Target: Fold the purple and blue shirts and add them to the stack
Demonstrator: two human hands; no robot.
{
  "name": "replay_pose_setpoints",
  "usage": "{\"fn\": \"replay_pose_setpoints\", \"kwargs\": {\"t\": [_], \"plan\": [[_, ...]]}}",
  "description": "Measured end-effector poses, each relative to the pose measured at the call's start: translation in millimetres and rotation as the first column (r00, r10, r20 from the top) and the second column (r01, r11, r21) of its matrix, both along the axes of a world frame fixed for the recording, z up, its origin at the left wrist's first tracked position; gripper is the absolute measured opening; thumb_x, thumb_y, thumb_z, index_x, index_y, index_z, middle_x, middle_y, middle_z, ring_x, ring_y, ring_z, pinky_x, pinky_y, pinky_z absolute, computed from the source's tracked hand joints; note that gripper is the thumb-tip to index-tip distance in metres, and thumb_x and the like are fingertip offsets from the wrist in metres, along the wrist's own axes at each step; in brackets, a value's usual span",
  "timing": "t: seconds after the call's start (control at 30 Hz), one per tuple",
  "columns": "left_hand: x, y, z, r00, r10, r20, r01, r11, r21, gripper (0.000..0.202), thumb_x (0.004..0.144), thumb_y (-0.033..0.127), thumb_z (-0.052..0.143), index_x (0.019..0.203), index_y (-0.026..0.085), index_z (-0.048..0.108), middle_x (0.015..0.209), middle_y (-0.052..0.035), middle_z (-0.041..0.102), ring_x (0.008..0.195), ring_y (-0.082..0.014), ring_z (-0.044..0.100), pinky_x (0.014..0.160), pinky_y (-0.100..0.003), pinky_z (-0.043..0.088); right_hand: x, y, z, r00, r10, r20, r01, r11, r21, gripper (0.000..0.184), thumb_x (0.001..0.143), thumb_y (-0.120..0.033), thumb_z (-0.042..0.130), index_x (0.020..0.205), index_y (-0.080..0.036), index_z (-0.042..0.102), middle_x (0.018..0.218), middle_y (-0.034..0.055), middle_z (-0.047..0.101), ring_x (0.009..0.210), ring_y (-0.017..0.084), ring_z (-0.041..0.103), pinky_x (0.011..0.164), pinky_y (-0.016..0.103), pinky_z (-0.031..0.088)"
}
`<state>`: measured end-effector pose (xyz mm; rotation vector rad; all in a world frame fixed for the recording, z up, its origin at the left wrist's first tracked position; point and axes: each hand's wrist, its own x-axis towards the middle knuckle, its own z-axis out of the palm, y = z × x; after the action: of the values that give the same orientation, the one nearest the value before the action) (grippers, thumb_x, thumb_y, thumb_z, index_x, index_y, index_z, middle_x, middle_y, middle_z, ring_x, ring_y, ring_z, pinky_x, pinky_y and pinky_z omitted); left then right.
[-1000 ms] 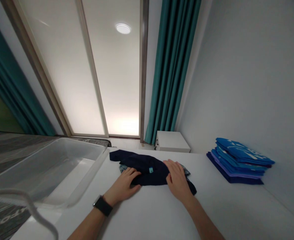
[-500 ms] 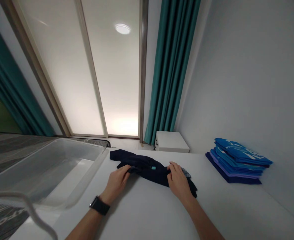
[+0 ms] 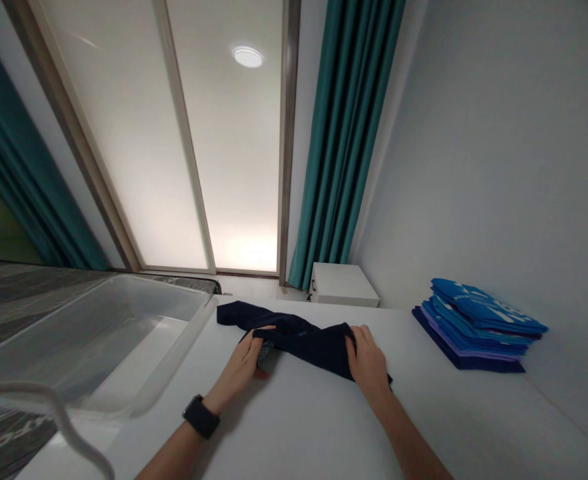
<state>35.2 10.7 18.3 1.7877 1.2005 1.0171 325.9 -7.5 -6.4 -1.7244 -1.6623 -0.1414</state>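
A dark navy garment (image 3: pixel 304 339), likely a shirt, lies bunched across the white table (image 3: pixel 294 427). My left hand (image 3: pixel 247 360) is closed on its near left edge, and a grey patterned patch of cloth shows just under those fingers. On the other side, my right hand (image 3: pixel 367 360) pinches the garment's right end between thumb and fingers. The cloth between the two hands is slightly lifted. A black watch (image 3: pixel 201 417) sits on my left wrist.
Folded blue and purple clothes (image 3: pixel 479 327) form a stack at the table's right. A clear plastic bin (image 3: pixel 174 370) stands at the left, with a pale curved bar (image 3: pixel 59 413) in front. Beyond the table are a white cabinet (image 3: pixel 344 283) and a teal curtain (image 3: pixel 347 147).
Both hands have shifted their hold on the garment. The right hand has moved slightly right. The teal tag no longer shows, and grey patterned cloth now appears by the left hand.
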Motion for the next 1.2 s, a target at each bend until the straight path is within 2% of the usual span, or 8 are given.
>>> {"fn": "replay_pose_setpoints", "kwargs": {"t": [0.1, 0.2, 0.3, 0.4, 0.57, 0.67, 0.83, 1.2], "plan": [[0, 4, -9.2, 0.992, 0.046, -0.121, -0.039, 0.998, 0.054, 0.053, 0.1, 0.043, 0.022, 0.108, 0.015, 0.066, 0.109, -0.0116, 0.068, 0.102, -0.0265, 0.062, 0.076, -0.038, 0.057, -13, -5, 5.2, 0.927, 0.16, -0.338, -0.204, 0.974, -0.098, 0.03, 0.095, -0.034, 0.029, 0.096, -0.021, 0.056, 0.077, 0.0053, 0.064, 0.068, 0.02, 0.063, 0.061, 0.03, 0.048], [1, 6, -19.1, 0.961, -0.002, -0.275, 0.041, 0.99, 0.138, 0.05, 0.1, 0.037, 0.023, 0.102, 0.016, 0.069, 0.104, -0.0101, 0.071, 0.1, -0.0254, 0.064, 0.093, -0.044, 0.051, -41, -18, 7.3, 0.717, 0.276, -0.64, -0.54, 0.801, -0.259, 0.036, 0.096, -0.038, 0.024, 0.103, -0.02, 0.054, 0.059, -0.0015, 0.06, 0.052, 0.019, 0.062, 0.051, 0.028, 0.048], [1, 7, -27.3, 0.928, -0.074, -0.365, 0.159, 0.965, 0.207, 0.041, 0.096, 0.027, 0.035, 0.126, 0.019, 0.062, 0.132, -0.0092, 0.06, 0.123, -0.023, 0.054, 0.109, -0.043, 0.039, -72, -35, 6.9, 0.716, 0.52, -0.466, -0.653, 0.734, -0.185, 0.018, 0.087, -0.019, 0.042, 0.094, -0.021, 0.058, 0.091, 0.004, 0.067, 0.086, 0.018, 0.067, 0.078, 0.03, 0.052], [-4, 12, -35.6, 0.895, -0.025, -0.446, 0.147, 0.96, 0.24, 0.05, 0.09, 0.021, 0.044, 0.139, 0.016, 0.05, 0.143, -0.0124, 0.049, 0.132, -0.0244, 0.045, 0.113, -0.045, 0.034, -86, -40, 2.2, 0.781, 0.617, -0.098, -0.62, 0.746, -0.244, 0.043, 0.075, -0.001, 0.046, 0.109, -0.023, 0.061, 0.117, 0.0047, 0.062, 0.102, 0.018, 0.062, 0.093, 0.03, 0.048], [-16, 25, -37.7, 0.875, 0.019, -0.485, 0.138, 0.948, 0.286, 0.051, 0.084, 0.012, 0.047, 0.135, 0.012, 0.053, 0.135, -0.0149, 0.055, 0.127, -0.0268, 0.049, 0.111, -0.045, 0.037, -47, -8, -12.1, 0.894, 0.384, 0.232, -0.329, 0.912, -0.245, 0.055, 0.069, 0.006, 0.041, 0.11, -0.018, 0.068, 0.123, 0.0093, 0.063, 0.112, 0.026, 0.059, 0.1, 0.04, 0.045], [-14, 21, -24.9, 0.889, -0.048, -0.455, 0.188, 0.945, 0.269, 0.039, 0.088, 0.013, 0.044, 0.122, 0.018, 0.063, 0.118, -0.0107, 0.066, 0.111, -0.0242, 0.059, 0.1, -0.04, 0.046, -13, 7, -15.3, 0.948, 0.282, 0.147, -0.251, 0.948, -0.196, 0.054, 0.069, 0.005, 0.038, 0.107, -0.018, 0.069, 0.12, 0.0099, 0.065, 0.108, 0.024, 0.061, 0.098, 0.04, 0.047], [2, 2, -7.3, 0.892, -0.188, -0.412, 0.298, 0.929, 0.221, 0.027, 0.092, 0.018, 0.044, 0.104, 0.021, 0.067, 0.102, -0.006, 0.069, 0.097, -0.0203, 0.062, 0.091, -0.032, 0.049, -15, 0, -13.6, 0.87, 0.452, -0.199, -0.472, 0.879, -0.067, 0.046, 0.079, -0.004, 0.036, 0.111, -0.02, 0.065, 0.111, 0.0073, 0.069, 0.108, 0.02, 0.063, 0.097, 0.037, 0.048], [13, 48, -44.0, 0.841, 0.086, -0.535, 0.139, 0.92, 0.367, 0.051, 0.084, 0.014, 0.05, 0.135, 0.017, 0.052, 0.137, -0.0132, 0.051, 0.13, -0.0288, 0.044, 0.11, -0.05, 0.036, -36, 11, -29.6, 0.876, 0.481, 0.045, -0.442, 0.836, -0.326, 0.058, 0.08, -0.003, 0.039, 0.134, -0.018, 0.056, 0.146, 0.0079, 0.046, 0.131, 0.02, 0.047, 0.111, 0.039, 0.036]]}}
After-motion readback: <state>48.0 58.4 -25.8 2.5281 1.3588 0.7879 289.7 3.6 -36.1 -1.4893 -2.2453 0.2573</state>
